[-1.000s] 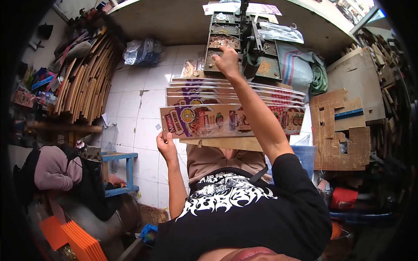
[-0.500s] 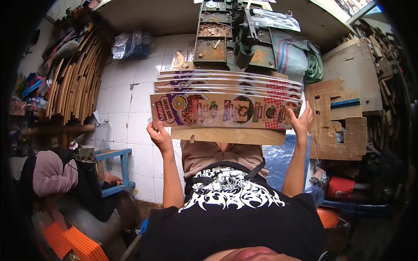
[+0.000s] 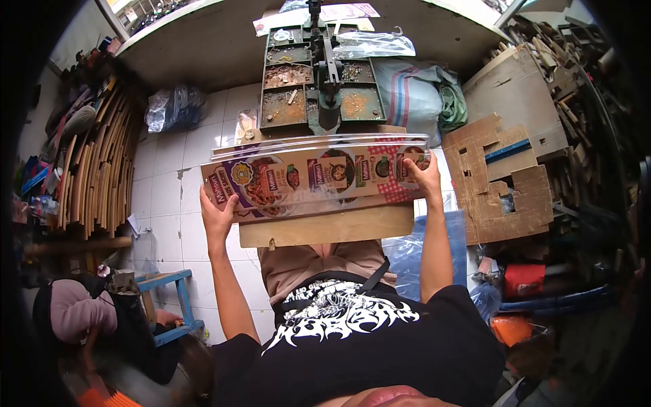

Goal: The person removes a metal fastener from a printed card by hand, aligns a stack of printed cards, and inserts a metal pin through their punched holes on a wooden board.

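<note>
Several long printed panels [image 3: 325,176] with food pictures and shiny edges lie bunched together across a plain wooden board [image 3: 339,229] over my lap. My left hand [image 3: 218,214] grips their left end, thumb on the front face. At the right end, my right hand [image 3: 426,178] holds them with its thumb on the printed side. Just beyond the panels stands a dark metal press [image 3: 328,81], flanked by compartment trays [image 3: 285,108] that hold small metal bits.
Stacked wooden strips [image 3: 102,163] lean at the left, above a blue stool frame [image 3: 182,298]. A white sack [image 3: 407,95] sits beyond the trays. At the right are cut brown boards [image 3: 498,183] and a blue plastic sheet [image 3: 434,251].
My right hand has come from the tray to the panels' right end. The panels, earlier spread in a staggered row, are now closer together, and the view has shifted.
</note>
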`<action>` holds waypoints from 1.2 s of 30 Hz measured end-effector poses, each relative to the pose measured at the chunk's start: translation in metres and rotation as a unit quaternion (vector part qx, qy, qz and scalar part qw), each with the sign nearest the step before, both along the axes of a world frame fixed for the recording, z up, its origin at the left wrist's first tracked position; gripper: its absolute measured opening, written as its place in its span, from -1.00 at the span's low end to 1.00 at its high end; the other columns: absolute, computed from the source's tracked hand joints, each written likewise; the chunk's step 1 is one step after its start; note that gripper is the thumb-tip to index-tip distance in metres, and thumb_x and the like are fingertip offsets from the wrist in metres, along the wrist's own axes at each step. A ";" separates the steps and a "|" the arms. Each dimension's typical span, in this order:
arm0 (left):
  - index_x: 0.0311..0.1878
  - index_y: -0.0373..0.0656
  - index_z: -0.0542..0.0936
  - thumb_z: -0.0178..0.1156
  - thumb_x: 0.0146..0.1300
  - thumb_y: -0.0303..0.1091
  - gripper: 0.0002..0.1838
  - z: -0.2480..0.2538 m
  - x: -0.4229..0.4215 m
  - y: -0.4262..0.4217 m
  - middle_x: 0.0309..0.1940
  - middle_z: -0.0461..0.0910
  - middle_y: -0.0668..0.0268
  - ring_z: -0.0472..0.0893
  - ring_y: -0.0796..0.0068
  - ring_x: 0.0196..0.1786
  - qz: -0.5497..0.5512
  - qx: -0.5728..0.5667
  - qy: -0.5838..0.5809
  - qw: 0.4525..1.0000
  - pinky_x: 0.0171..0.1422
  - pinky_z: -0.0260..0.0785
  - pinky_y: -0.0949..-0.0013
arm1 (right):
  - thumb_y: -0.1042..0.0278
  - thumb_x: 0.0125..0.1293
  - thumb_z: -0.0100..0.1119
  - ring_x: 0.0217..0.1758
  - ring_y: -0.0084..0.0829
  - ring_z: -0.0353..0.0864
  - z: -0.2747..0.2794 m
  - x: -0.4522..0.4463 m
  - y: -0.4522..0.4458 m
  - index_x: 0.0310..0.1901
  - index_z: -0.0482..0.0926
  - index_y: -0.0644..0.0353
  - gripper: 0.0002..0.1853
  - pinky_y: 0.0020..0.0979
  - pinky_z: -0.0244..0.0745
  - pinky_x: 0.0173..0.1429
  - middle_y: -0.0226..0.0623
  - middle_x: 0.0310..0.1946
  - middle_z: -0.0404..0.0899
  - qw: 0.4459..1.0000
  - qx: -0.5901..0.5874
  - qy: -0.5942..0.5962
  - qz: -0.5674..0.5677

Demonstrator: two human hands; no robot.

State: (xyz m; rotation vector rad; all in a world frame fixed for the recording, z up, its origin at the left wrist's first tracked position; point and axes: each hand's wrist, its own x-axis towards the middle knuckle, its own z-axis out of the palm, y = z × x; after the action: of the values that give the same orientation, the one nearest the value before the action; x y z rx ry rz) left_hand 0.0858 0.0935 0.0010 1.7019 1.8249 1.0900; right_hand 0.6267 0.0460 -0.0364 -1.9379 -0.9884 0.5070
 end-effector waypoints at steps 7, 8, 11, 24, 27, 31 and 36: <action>0.23 -0.29 0.36 0.38 0.20 -0.03 -0.31 0.010 -0.026 0.061 -0.04 0.61 0.19 0.62 0.42 -0.02 -0.186 -0.137 -0.322 0.918 0.10 0.49 0.34 | 0.06 -0.04 0.60 0.03 -0.42 0.58 0.023 0.011 0.011 0.24 0.34 0.31 -0.12 -0.38 0.51 0.12 -0.20 -0.01 0.59 0.973 0.046 0.197 0.115; 0.23 -0.29 0.36 0.38 0.20 -0.03 -0.31 0.003 -0.026 0.065 -0.04 0.61 0.19 0.62 0.42 -0.02 -0.191 -0.135 -0.322 0.917 0.10 0.49 0.34 | 0.10 0.00 0.58 0.02 -0.44 0.58 0.026 0.011 0.007 0.21 0.36 0.30 -0.18 -0.38 0.50 0.14 -0.22 -0.02 0.59 0.960 0.050 0.237 0.140; 0.18 -0.29 0.40 0.31 0.27 0.01 -0.37 -0.003 -0.022 0.061 -0.04 0.61 0.20 0.61 0.46 -0.05 -0.178 -0.132 -0.322 0.920 0.07 0.49 0.35 | 0.19 0.08 0.51 0.01 -0.47 0.57 0.040 0.003 0.001 0.16 0.41 0.28 -0.32 -0.38 0.48 0.15 -0.26 -0.03 0.59 0.947 0.077 0.272 0.154; 0.12 -0.28 0.43 0.35 0.26 -0.18 -0.50 0.022 -0.025 0.039 -0.11 0.63 0.25 0.62 0.50 -0.09 -0.202 -0.042 -0.284 0.936 0.03 0.52 0.39 | 0.21 0.15 0.44 -0.08 -0.50 0.60 0.058 0.009 -0.015 0.13 0.42 0.27 -0.42 -0.42 0.53 0.02 -0.29 -0.08 0.59 0.948 0.112 0.250 0.163; 0.17 -0.20 0.40 0.29 0.28 -0.40 -0.57 0.035 -0.025 0.039 -0.05 0.61 0.27 0.61 0.50 -0.04 -0.219 0.009 -0.354 0.909 0.06 0.52 0.38 | 0.26 0.19 0.41 0.03 -0.51 0.53 0.067 0.005 -0.024 0.15 0.41 0.18 -0.46 -0.40 0.43 0.16 -0.37 -0.04 0.57 0.935 0.200 0.232 0.180; 0.15 -0.15 0.42 0.23 0.26 -0.57 -0.60 0.044 -0.025 0.039 -0.03 0.58 0.30 0.56 0.54 -0.01 -0.225 0.033 -0.369 0.901 0.11 0.48 0.39 | 0.39 0.24 0.35 -0.02 -0.55 0.52 0.070 0.003 -0.028 0.16 0.40 0.12 -0.52 -0.42 0.40 0.16 -0.44 -0.06 0.56 0.923 0.254 0.218 0.187; 0.03 -0.14 0.44 0.25 0.20 -0.66 -0.64 0.012 -0.040 0.048 -0.17 0.54 0.35 0.52 0.58 -0.14 -0.267 0.066 -0.355 0.894 0.06 0.47 0.41 | 0.47 0.27 0.27 -0.05 -0.58 0.50 0.064 -0.004 -0.034 0.16 0.40 0.11 -0.56 -0.44 0.38 0.17 -0.47 -0.09 0.55 0.922 0.283 0.205 0.169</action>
State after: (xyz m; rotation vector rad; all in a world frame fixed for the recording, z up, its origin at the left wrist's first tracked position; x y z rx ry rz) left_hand 0.0459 0.1417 0.0127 1.4531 0.7877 1.3513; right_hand 0.6225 0.0117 0.0273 -1.0935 -1.0494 0.6962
